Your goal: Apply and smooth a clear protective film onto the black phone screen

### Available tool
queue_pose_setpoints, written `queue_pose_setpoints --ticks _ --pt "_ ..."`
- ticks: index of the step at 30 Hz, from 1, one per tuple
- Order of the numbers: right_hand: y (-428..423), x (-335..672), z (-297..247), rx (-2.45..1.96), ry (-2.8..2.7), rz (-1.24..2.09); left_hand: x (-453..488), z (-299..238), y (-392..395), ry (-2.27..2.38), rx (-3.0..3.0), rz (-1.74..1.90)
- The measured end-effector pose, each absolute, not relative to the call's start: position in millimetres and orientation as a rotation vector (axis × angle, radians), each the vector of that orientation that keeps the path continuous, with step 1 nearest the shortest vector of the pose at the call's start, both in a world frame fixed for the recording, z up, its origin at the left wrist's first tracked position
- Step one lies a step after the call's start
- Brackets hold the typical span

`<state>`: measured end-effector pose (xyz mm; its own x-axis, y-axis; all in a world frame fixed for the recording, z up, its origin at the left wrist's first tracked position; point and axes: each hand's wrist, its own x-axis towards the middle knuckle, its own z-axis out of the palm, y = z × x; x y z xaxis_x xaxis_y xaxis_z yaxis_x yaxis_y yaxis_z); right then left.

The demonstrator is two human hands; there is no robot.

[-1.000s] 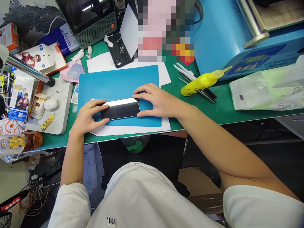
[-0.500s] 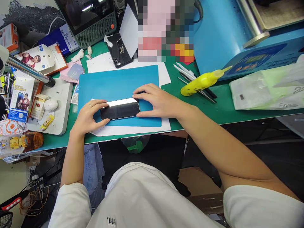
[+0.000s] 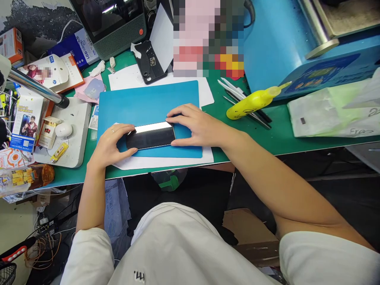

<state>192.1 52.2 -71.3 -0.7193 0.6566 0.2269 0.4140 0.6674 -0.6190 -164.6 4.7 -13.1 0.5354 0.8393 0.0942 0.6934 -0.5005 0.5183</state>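
A smartphone (image 3: 151,136) with a dark, glossy screen lies sideways on the blue mat (image 3: 142,99), a bright reflection along its far side. My left hand (image 3: 111,144) grips its left end, fingers at the far edge and thumb at the near edge. At the opposite end, my right hand (image 3: 194,126) holds the phone the same way, with fingertips at the far corner and thumb at the near corner. White paper (image 3: 190,158) shows from beneath the mat. The phone's underside is hidden.
A yellow squeeze bottle (image 3: 252,103) lies across several thin tools to the right, before a blue machine (image 3: 273,47). Behind the mat rests a black phone case (image 3: 150,63). Boxes and a white slab (image 3: 77,130) with small items stand left. The green table's front edge runs below.
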Motion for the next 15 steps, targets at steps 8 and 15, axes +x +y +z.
queue_pose_setpoints --ticks 8,15 --pt "52.0 193.0 -71.0 -0.832 -2.446 0.741 -167.0 -15.2 5.4 1.208 2.375 0.49" --pt "52.5 192.5 -71.9 -0.833 -2.437 0.764 -167.2 -15.3 4.9 1.199 2.381 0.509"
